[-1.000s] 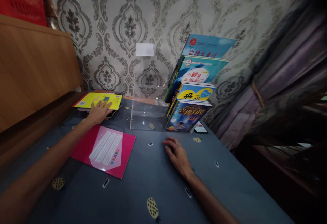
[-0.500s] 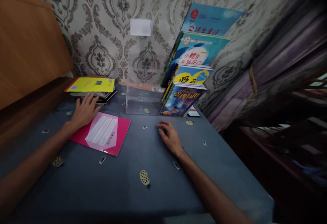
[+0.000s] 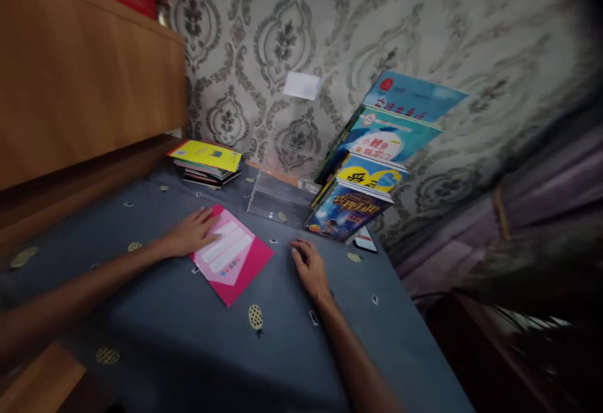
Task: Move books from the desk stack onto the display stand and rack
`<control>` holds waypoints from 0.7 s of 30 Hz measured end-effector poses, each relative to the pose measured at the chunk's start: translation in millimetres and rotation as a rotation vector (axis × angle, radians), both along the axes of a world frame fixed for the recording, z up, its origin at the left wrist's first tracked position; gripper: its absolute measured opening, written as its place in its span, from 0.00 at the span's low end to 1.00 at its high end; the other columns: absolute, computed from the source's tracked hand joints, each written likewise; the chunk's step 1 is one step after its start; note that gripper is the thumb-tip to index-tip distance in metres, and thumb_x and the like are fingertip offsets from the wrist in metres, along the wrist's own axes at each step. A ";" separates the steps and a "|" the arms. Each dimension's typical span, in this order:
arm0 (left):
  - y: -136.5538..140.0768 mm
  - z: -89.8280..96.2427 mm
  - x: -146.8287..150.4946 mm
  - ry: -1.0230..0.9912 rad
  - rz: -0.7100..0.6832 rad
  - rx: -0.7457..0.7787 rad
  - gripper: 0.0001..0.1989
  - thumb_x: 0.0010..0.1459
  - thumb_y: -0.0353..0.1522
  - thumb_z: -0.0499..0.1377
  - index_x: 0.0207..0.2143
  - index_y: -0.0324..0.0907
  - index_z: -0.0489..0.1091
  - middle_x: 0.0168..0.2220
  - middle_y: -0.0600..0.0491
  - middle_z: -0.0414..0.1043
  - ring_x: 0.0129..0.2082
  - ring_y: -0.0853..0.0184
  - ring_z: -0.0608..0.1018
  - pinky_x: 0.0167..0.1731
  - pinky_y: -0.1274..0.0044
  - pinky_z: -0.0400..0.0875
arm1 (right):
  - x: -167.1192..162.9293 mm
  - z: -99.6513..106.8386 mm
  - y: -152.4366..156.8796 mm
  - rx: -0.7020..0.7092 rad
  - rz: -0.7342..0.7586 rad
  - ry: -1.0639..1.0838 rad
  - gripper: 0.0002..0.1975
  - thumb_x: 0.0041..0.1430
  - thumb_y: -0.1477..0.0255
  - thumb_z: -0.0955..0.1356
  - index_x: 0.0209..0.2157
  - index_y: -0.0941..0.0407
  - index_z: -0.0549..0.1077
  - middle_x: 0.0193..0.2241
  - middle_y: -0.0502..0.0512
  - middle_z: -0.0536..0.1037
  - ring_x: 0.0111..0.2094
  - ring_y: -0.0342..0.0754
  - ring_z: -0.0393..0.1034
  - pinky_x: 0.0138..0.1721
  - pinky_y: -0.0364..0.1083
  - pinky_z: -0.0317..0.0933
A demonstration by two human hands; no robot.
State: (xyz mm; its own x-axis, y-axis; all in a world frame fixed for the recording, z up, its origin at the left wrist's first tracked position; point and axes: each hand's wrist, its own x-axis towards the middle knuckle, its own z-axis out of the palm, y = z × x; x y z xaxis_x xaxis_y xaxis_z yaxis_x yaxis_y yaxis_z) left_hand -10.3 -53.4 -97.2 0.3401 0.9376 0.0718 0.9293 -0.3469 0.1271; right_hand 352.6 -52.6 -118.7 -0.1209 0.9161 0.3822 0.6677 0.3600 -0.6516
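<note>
A pink book with a pale printed panel lies flat on the cloth-covered table. My left hand rests on its far left part, fingers stretched out over the cover. To the right of the book, my right hand lies on the tablecloth with loosely bent fingers and nothing in it. Just beyond that hand stands a clear acrylic book rack. In its right side several books lean in tiers, with a dark blue book at the front. Its left side shows no books.
A stack of books with a yellow one on top sits at the back left. A phone lies beside the rack near the table's right edge. A wooden cabinet rises at left; a curtain hangs at right.
My left hand has come away from beside the book stack onto the pink book, which appears shifted slightly right. My right hand stays on the table. The view has turned left and tilted.
</note>
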 end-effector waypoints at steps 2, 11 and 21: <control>-7.3 3.2 29.1 -0.019 -0.094 0.007 0.32 0.69 0.48 0.47 0.68 0.42 0.56 0.71 0.41 0.50 0.70 0.50 0.54 0.65 0.61 0.53 | -0.5 0.1 2.7 0.003 0.024 0.056 0.17 0.62 0.64 0.63 0.44 0.56 0.80 0.50 0.64 0.78 0.53 0.58 0.72 0.55 0.58 0.64; 18.1 10.5 137.0 -0.075 -0.417 0.169 0.19 0.71 0.39 0.49 0.59 0.43 0.67 0.61 0.47 0.69 0.63 0.62 0.68 0.62 0.69 0.60 | 2.5 3.8 0.8 0.002 0.028 0.052 0.17 0.60 0.69 0.62 0.45 0.55 0.78 0.45 0.59 0.81 0.46 0.54 0.75 0.50 0.54 0.68; -27.4 4.6 116.3 0.051 -0.289 0.215 0.15 0.68 0.28 0.47 0.50 0.39 0.71 0.51 0.41 0.73 0.53 0.57 0.73 0.51 0.64 0.71 | -11.8 6.5 -14.9 0.057 0.132 -0.202 0.18 0.64 0.72 0.62 0.52 0.55 0.75 0.56 0.62 0.75 0.59 0.55 0.66 0.62 0.58 0.58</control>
State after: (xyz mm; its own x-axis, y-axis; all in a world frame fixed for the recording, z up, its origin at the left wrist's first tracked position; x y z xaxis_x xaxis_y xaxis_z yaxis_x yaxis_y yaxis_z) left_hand 106.0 -80.8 -92.6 0.5968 0.7677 0.2334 0.7925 -0.6096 -0.0212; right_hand 340.8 -67.5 -112.2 -0.3170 0.8653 0.3883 0.7275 0.4845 -0.4858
